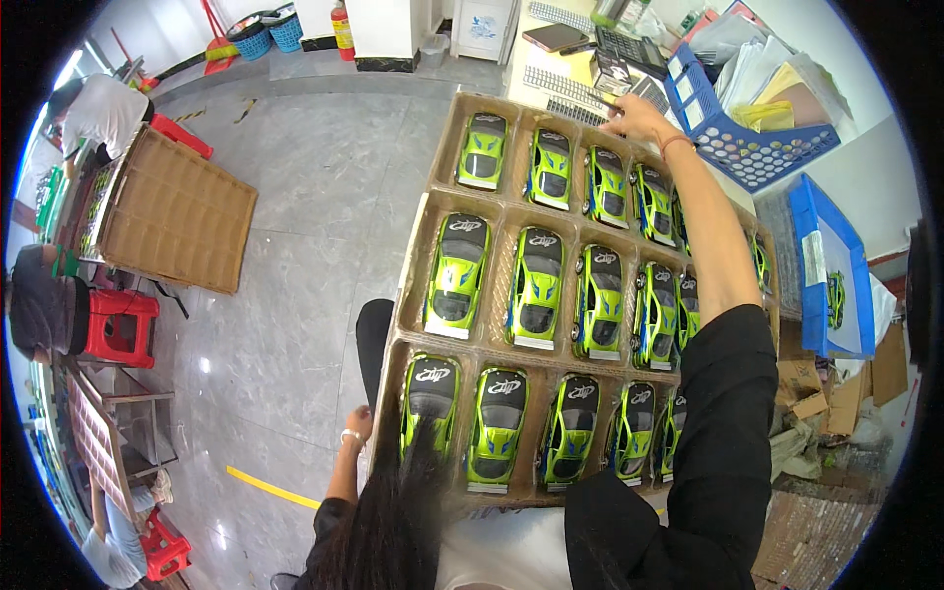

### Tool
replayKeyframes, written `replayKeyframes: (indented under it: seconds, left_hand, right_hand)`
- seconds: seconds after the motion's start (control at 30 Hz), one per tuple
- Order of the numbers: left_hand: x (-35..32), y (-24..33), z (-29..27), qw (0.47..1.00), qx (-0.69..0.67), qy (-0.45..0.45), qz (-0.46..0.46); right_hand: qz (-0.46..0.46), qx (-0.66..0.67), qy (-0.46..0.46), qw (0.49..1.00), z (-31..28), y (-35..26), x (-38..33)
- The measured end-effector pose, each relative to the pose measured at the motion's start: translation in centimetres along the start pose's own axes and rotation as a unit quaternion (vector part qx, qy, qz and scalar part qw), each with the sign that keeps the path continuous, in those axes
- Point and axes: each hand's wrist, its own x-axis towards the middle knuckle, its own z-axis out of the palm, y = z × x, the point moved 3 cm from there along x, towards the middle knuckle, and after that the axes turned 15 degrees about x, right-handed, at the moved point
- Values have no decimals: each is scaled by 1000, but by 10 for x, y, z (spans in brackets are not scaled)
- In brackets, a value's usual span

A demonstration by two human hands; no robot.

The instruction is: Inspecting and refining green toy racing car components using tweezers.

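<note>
Green toy cars (pixel 536 285) occupy a brown compartmented tray (pixel 499 258) before the person. Long axes run near-to-far; black panels (pixel 543 238) bearing white stylised lettering face away. The left hand (pixel 358 424) curls at the left edge, the right hand (pixel 637 120) at the far rim; whether either grips cannot be told.

At least fifteen green toy cars (pixel 536 285) show, with three red stools (pixel 120 329), two blue wastebaskets (pixel 287 35) and one red fire extinguisher (pixel 342 31).

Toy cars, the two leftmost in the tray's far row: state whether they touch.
Apart: the head view shows a brown divider between the first car and the second car.
</note>
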Motion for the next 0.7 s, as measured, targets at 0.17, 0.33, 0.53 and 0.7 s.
replayKeyframes:
  seconds: [0.17,0.33,0.53,0.7]
  left_hand:
    - [-99,-9,-75,905,-412,12,-110]
    - [-110,33,-200,921,-150,355,-58]
    - [-173,144,-331,846,-235,473,74]
    - [-218,253,-369,815,-218,488,223]
  right_hand:
    - [0,43,68,997,-8,-3,-41]
    - [-61,37,272,960,-72,-20,-132]
    - [-7,350,156,924,-17,-133,-354]
    - [75,390,121,910,35,-160,-482]
